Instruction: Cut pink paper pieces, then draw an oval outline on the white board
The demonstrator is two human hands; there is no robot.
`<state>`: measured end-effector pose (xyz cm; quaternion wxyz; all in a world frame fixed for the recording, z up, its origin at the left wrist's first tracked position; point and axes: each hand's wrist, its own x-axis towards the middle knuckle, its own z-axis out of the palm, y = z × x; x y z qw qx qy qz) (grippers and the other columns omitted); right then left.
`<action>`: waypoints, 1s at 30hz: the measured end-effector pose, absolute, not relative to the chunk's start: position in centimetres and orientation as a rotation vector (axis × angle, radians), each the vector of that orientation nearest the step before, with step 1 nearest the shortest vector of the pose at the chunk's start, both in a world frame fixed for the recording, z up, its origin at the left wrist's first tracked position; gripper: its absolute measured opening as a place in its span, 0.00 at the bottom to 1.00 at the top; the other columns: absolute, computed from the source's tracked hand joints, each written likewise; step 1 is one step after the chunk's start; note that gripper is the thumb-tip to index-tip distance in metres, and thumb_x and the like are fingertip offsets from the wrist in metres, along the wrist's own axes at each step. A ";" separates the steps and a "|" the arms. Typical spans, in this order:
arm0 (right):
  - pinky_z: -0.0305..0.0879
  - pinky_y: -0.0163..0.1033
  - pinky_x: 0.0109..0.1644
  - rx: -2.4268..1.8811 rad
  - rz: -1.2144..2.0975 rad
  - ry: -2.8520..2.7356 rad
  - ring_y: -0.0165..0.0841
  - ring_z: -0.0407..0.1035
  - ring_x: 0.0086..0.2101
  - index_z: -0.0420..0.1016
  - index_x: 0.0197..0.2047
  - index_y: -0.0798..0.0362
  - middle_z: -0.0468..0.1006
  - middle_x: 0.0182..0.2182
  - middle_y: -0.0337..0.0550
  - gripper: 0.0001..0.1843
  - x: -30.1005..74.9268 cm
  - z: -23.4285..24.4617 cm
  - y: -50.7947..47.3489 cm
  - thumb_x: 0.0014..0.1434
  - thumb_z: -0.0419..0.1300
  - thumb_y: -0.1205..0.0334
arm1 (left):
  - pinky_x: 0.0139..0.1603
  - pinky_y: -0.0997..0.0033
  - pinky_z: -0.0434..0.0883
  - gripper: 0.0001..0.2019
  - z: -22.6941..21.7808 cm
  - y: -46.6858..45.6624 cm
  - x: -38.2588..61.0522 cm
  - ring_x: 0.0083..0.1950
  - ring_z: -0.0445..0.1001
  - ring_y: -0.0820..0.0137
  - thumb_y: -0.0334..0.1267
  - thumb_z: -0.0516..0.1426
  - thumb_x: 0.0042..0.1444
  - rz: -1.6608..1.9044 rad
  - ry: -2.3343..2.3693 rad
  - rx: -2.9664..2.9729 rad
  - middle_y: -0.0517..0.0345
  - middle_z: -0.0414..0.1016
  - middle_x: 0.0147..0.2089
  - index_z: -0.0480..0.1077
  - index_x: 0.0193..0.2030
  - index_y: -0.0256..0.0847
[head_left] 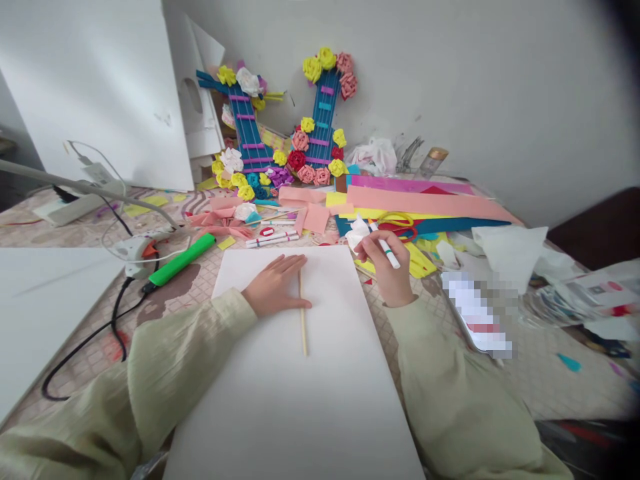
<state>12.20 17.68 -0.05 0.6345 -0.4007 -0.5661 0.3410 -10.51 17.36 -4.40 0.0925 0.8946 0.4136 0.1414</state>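
Note:
A white board (pixel 300 413) lies in front of me with a thin wooden stick (pixel 304 333) on it, pointing away from me. My left hand (pixel 275 285) rests flat on the board, its fingers stretched out; fingertips and thumb lie over the stick's upper part. Above the board's far right corner, my right hand (pixel 387 263) is closed around a white marker (pixel 390 255) with a green band, tilted with its orange-looking tip up and away. Crumpled white paper (pixel 357 233) sits just beyond the right fingers.
Scissors (pixel 400 223), paper strips (pixel 425 200) and several markers (pixel 273 240) lie behind the board. Two blue flower-trimmed guitar-like crafts (pixel 323 120) lean at the back. Left are a green glue gun (pixel 183 259) and cables (pixel 117 320); right, a phone (pixel 475 317) and a plastic-wrapped bundle (pixel 565 300).

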 end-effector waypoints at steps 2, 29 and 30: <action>0.62 0.34 0.27 -0.925 0.783 -1.284 0.26 0.65 0.23 0.68 0.29 0.53 0.73 0.23 0.36 0.04 12.3 -0.1 17.6 0.54 0.58 0.63 | 0.64 0.58 0.46 0.42 -4.3 17.5 -10.5 0.63 0.53 0.62 0.64 0.51 0.44 0.433 1.259 2.657 0.43 0.54 0.62 0.55 0.59 0.32; 0.64 0.37 0.30 -0.845 0.783 -0.982 0.26 0.63 0.22 0.67 0.30 0.52 0.71 0.21 0.34 0.02 15.1 -0.4 17.9 0.51 0.58 0.66 | 0.63 0.49 0.42 0.47 -3.5 16.3 -11.4 0.66 0.43 0.56 0.69 0.46 0.41 0.233 1.341 2.647 0.48 0.45 0.66 0.50 0.62 0.37; 0.64 0.37 0.31 -0.853 0.779 -0.985 0.27 0.63 0.22 0.67 0.30 0.52 0.71 0.21 0.34 0.02 15.1 -0.4 17.9 0.51 0.58 0.66 | 0.63 0.49 0.42 0.46 -3.5 16.2 -11.3 0.66 0.43 0.56 0.69 0.46 0.41 0.236 1.339 2.647 0.48 0.45 0.66 0.50 0.62 0.38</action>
